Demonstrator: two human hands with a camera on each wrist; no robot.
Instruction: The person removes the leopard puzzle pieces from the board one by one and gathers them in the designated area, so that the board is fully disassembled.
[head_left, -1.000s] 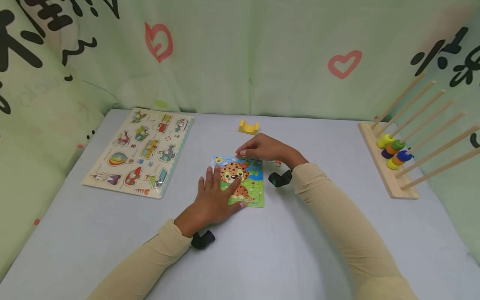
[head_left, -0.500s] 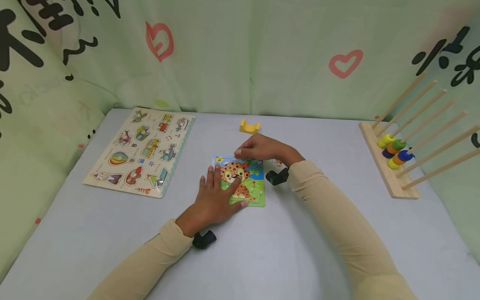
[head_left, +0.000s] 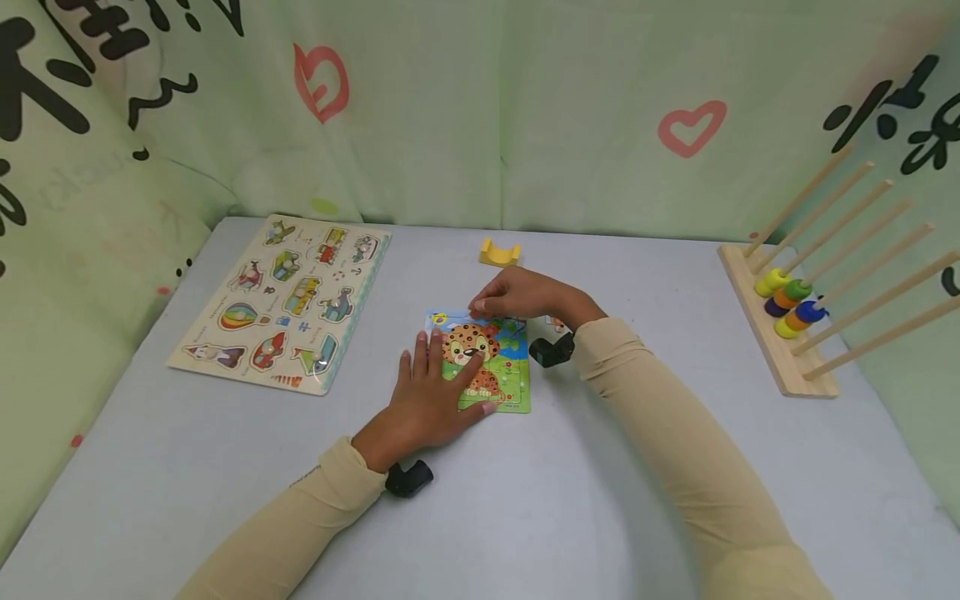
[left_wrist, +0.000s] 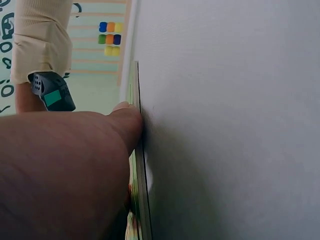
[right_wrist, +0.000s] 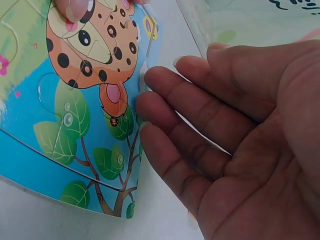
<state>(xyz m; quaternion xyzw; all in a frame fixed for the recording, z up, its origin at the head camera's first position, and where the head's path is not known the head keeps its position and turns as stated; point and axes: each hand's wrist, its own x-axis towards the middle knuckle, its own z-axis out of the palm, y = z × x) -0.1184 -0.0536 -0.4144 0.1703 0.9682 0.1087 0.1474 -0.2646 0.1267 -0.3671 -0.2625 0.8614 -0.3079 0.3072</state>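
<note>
A jigsaw puzzle (head_left: pixel 513 385) with a spotted leopard cub on blue and green lies at the table's middle. My left hand (head_left: pixel 420 410) rests flat across its left and lower part, fingers spread. The left thumb (left_wrist: pixel 125 122) lies over the near edge of the board in the left wrist view. My right hand (head_left: pixel 517 295) is at the puzzle's far edge. In the right wrist view its relaxed, slightly bent fingers (right_wrist: pixel 172 115) have their tips right at that edge, beside the printed leaves, and nothing shows in their grasp.
A peg-puzzle board with vehicle pictures (head_left: pixel 277 304) lies at the left. A yellow curved block (head_left: pixel 498 253) sits beyond the right hand. At the right stands a wooden rack (head_left: pixel 806 379) with tall rods and several coloured beads. A small printed piece (head_left: pixel 556 324) shows beneath the right wrist.
My right hand and wrist have shifted slightly left along the puzzle's far edge. My left hand stays in place on the puzzle.
</note>
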